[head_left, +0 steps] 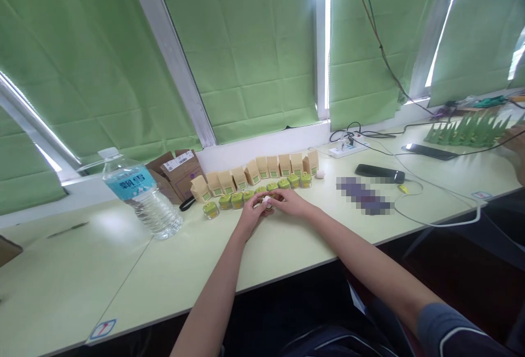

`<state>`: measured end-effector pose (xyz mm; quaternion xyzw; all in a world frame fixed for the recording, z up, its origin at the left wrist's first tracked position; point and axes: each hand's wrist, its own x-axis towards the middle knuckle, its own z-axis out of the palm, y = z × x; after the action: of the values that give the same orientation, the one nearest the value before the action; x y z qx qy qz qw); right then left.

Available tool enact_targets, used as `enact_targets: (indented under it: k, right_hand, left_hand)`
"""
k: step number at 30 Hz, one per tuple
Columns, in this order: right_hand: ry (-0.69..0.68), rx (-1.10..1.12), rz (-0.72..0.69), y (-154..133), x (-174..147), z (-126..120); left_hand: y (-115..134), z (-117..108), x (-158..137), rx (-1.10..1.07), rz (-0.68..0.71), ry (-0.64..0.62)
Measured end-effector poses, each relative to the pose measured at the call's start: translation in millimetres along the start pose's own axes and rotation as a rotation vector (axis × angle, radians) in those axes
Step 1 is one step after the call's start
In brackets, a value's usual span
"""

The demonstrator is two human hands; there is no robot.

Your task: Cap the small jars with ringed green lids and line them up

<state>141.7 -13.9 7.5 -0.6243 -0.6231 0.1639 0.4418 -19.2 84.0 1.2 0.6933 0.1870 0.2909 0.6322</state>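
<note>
My left hand [252, 212] and my right hand [289, 204] meet just above the table. Their fingers close round one small object [267, 202], white on top with a darker part below; my fingers cover most of it. Just beyond them runs a curved row of small jar-like containers with green tops, the leftmost container [210, 210] standing a little apart. Behind these stands a row of small tan paper bags with green labels, such as the bag [261, 167] near the middle. A small whitish lump [320, 174] lies at the row's right end.
To the left, a large water bottle [141, 198] leans in view beside an open cardboard box [180, 176]. On the right lie a black phone [379, 174], another dark phone [430, 151], a power strip [348, 147] with cables, and green spiky pieces [467, 132] near another person's hand [514, 144].
</note>
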Motion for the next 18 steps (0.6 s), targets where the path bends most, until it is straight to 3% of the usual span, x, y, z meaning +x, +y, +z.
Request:
enact_targets:
  k: [18]
  right_hand:
    - [0.008, -0.001, 0.018, 12, 5, 6]
  left_hand:
    - [1, 1, -1, 0.067, 0.004, -0.015]
